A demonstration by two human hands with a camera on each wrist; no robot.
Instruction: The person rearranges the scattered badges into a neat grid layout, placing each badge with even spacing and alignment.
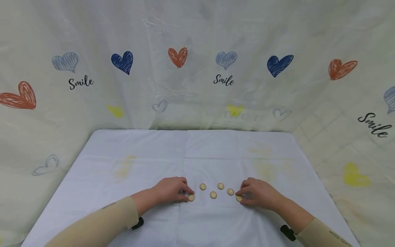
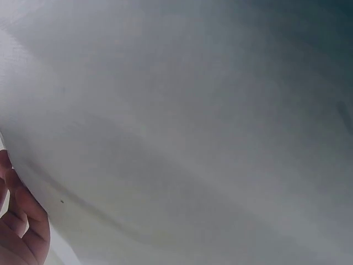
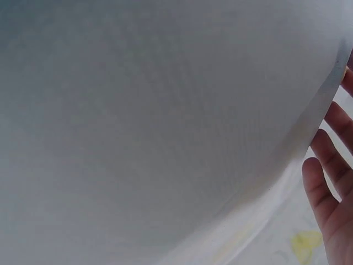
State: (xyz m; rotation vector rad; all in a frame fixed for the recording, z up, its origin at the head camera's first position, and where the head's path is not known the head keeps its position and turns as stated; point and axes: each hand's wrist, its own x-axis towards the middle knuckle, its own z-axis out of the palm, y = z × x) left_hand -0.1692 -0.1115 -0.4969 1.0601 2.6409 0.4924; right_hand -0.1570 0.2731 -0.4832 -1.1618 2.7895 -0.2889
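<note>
Fingers [image 1: 186,188] of the left hand [image 1: 169,190] pinch a small, round, pale tan button [image 1: 191,198] at the left end of a loose scatter; those of the right hand [image 1: 260,192] pinch a matching round tan button [image 1: 239,198] at the right end. Four loose round tan buttons [image 1: 213,195] lie between, no long axis, rightmost just beside the right fingers. White-cloth-covered table [image 1: 213,144]: open room runs toward the far edge, side edges well apart from both hands.
</note>
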